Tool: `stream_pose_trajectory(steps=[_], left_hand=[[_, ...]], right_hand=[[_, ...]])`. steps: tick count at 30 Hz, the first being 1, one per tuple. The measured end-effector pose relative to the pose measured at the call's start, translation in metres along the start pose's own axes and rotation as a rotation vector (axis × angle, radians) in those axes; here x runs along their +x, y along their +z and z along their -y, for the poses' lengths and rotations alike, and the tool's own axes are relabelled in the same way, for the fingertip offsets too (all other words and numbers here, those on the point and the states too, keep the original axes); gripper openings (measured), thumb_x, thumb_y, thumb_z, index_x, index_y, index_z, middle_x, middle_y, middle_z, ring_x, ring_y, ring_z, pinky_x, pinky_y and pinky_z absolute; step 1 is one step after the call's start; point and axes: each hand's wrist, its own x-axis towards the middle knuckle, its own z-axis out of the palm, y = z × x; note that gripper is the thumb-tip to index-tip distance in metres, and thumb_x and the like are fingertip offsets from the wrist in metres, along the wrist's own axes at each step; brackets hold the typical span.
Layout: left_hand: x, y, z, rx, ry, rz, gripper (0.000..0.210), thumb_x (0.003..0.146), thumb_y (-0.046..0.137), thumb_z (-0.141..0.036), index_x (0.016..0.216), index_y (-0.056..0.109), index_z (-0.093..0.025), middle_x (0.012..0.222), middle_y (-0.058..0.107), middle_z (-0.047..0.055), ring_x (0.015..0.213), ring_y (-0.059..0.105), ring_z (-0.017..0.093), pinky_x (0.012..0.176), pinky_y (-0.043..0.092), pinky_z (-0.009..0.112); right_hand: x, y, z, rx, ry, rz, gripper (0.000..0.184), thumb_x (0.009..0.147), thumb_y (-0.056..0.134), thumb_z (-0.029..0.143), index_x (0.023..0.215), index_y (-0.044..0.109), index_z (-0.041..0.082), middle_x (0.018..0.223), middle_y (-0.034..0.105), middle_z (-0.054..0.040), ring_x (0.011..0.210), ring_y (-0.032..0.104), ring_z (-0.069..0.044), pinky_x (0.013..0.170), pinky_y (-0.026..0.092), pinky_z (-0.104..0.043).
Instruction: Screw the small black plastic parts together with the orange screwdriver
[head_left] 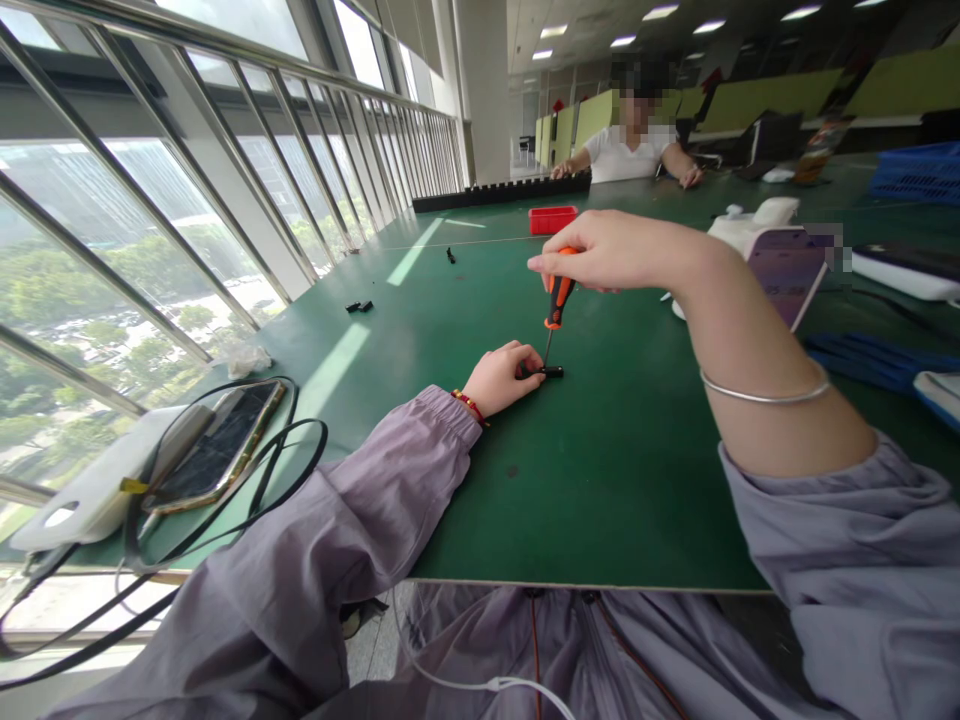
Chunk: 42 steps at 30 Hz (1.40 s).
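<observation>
My right hand [592, 250] grips an orange and black screwdriver [559, 297] by its handle from above. The shaft points down, and its tip meets a small black part [552, 371] on the green table, or ends right beside it. Fingers of my left hand [504, 378] pinch that same black part and hold it against the tabletop. Much of the part is hidden under those fingers, so its kind does not show.
Small black pieces [359, 306] lie to the left, with another black piece [451, 256] farther back. A red bin [553, 220] stands behind my right hand. Phones, cables and a crumpled bag are at the left edge; a propped phone [787, 270] is at right. A person sits opposite.
</observation>
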Motion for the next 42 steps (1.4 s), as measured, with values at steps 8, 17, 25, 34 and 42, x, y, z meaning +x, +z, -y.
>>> stream_pose_trajectory(steps=[8, 17, 25, 34, 42], left_hand=[[-0.0004, -0.0004, 0.0001, -0.006, 0.004, -0.004, 0.015, 0.077, 0.059, -0.03, 0.084, 0.062, -0.018, 0.086, 0.059, 0.001, 0.068, 0.053, 0.012, 0.064, 0.042, 0.026], [0.0002, 0.0001, 0.0005, -0.009, 0.004, -0.007, 0.014, 0.076, 0.059, -0.029, 0.084, 0.062, -0.017, 0.085, 0.059, 0.0, 0.066, 0.052, 0.011, 0.063, 0.041, 0.025], [0.0003, 0.0004, 0.0009, -0.007, 0.012, -0.007, 0.014, 0.077, 0.059, -0.029, 0.084, 0.062, -0.017, 0.085, 0.059, 0.0, 0.066, 0.052, 0.011, 0.063, 0.042, 0.026], [0.0001, -0.0002, 0.0002, -0.003, 0.009, -0.007, 0.013, 0.077, 0.059, -0.028, 0.084, 0.061, -0.017, 0.086, 0.059, 0.0, 0.067, 0.053, 0.011, 0.064, 0.042, 0.025], [0.0002, 0.0001, 0.0014, -0.008, 0.011, -0.01, 0.013, 0.076, 0.059, -0.028, 0.084, 0.062, -0.017, 0.085, 0.059, 0.0, 0.066, 0.052, 0.011, 0.063, 0.042, 0.025]], right_hand=[[0.0019, 0.0012, -0.0004, -0.017, -0.026, 0.003, 0.024, 0.082, 0.055, 0.044, 0.088, 0.061, 0.021, 0.066, 0.058, -0.0015, 0.056, 0.051, -0.014, 0.057, 0.032, -0.029], [0.0016, 0.0013, 0.0013, -0.056, -0.03, -0.006, 0.021, 0.083, 0.053, 0.037, 0.088, 0.063, 0.019, 0.068, 0.058, -0.0012, 0.055, 0.049, -0.012, 0.057, 0.032, -0.028], [0.0014, 0.0027, 0.0027, -0.024, 0.015, 0.01, 0.036, 0.088, 0.044, 0.051, 0.088, 0.06, 0.019, 0.065, 0.057, -0.0025, 0.054, 0.051, -0.013, 0.056, 0.033, -0.028], [0.0044, 0.0042, -0.0002, -0.022, -0.033, -0.019, 0.021, 0.082, 0.056, 0.035, 0.097, 0.057, 0.02, 0.078, 0.061, -0.0022, 0.056, 0.052, -0.012, 0.058, 0.033, -0.028], [0.0028, 0.0037, 0.0003, 0.0, -0.007, 0.0, 0.026, 0.088, 0.048, 0.042, 0.088, 0.059, 0.019, 0.061, 0.054, -0.0002, 0.051, 0.048, -0.011, 0.057, 0.03, -0.028]])
